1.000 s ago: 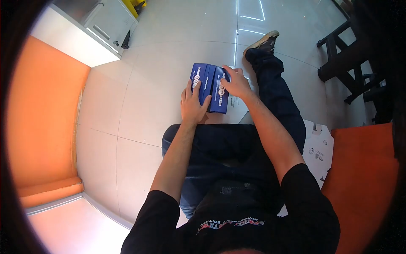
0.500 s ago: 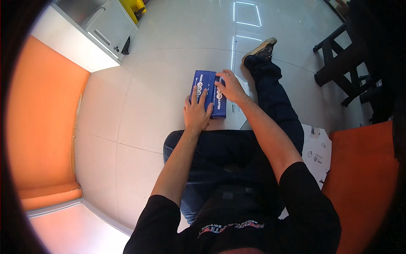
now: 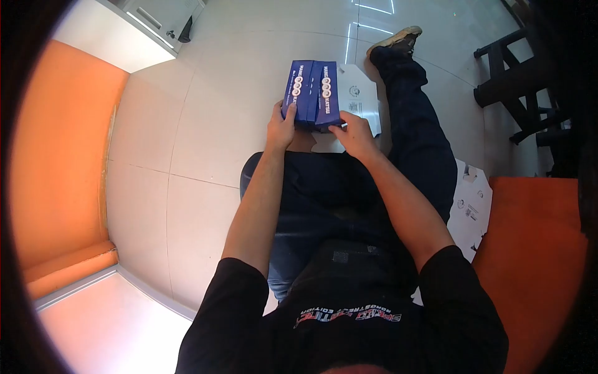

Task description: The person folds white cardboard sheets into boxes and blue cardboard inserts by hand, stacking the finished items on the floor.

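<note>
Head view, person seated on the floor [image 3: 212, 124].

- Hidden: the near ends of the blue boxes [image 3: 314, 93] are covered by both hands. Cannot tell whether the boxes rest on the floor or are raised off it. White lettering on the lids is too small to read.
- Left hand [image 3: 281, 128]: clenched on the near left corner of the boxes, thumb on top.
- Right hand [image 3: 356, 136]: fingers closed on the near right corner; fingertips partly out of sight.
- A white sheet [image 3: 362, 100] lies beneath and to the right of the boxes, partly covered by them.
- Right of the sheet, the outstretched leg [image 3: 417, 124] lies just beside it.
- Left of the boxes: bare tiles, open as far as the orange panel [image 3: 62, 156].
- Black frame [image 3: 511, 81] is cut off by the dark rim at the far right, well apart from the hands.
</note>
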Available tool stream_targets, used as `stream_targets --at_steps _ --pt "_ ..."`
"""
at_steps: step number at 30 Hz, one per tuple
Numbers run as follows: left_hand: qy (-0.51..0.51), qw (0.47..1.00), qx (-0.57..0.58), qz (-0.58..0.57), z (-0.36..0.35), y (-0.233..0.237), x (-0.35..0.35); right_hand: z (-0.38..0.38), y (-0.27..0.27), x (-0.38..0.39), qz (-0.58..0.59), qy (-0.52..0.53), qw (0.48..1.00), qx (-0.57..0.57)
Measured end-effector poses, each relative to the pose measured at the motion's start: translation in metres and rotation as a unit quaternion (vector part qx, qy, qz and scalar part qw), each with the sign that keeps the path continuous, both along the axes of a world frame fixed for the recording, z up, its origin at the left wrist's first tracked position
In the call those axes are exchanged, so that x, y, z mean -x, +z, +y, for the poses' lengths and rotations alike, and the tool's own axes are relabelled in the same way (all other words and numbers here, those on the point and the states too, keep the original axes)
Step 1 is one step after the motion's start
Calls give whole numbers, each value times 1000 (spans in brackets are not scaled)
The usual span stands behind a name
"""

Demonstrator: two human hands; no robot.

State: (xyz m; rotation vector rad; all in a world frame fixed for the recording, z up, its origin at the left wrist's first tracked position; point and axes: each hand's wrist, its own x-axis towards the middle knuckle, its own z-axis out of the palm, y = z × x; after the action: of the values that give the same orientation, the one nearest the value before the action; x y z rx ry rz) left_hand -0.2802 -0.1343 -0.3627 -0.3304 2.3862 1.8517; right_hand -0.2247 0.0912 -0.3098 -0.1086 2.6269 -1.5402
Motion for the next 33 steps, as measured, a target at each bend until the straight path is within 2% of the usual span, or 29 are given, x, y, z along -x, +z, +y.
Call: stream_targets --at_steps 2,3,5,10,14,17,21,23,24,27,29,33 --pt "-7 1000 7 17 -1 -1 -2 -7 -5 1 47 -33 995 -81" --pt "-13 999 19 33 -2 3 -3 -13 0 1 47 -34 995 -83" --pt "-21 998 32 52 4 9 -3 -12 6 -2 27 -61 984 -163" --pt "-36 999 14 19 -1 1 1 -15 0 -3 4 -93 980 -175" --pt "-53 996 38 67 -10 -14 7 -19 2 -5 2 -107 975 -193" --pt "-59 995 59 54 -6 -6 2 -22 3 -3 -9 -114 975 -191" --pt "-56 998 27 14 1 11 -4 -20 -4 3 -15 -120 975 -188" --pt "-50 998 31 10 1 12 -4 -16 -11 5 62 -103 975 -186" --pt "-50 998 29 9 -1 13 -3 -19 -10 6 62 -102 975 -185" --pt "-55 998 20 12 -3 16 -2 -22 -6 7 117 -100 981 -119" --pt "-61 998 8 16 -1 21 -3 -19 -1 7 39 -94 983 -154" --pt "-68 997 -18 6 -5 21 -2 -25 11 4 4 -117 978 -174"
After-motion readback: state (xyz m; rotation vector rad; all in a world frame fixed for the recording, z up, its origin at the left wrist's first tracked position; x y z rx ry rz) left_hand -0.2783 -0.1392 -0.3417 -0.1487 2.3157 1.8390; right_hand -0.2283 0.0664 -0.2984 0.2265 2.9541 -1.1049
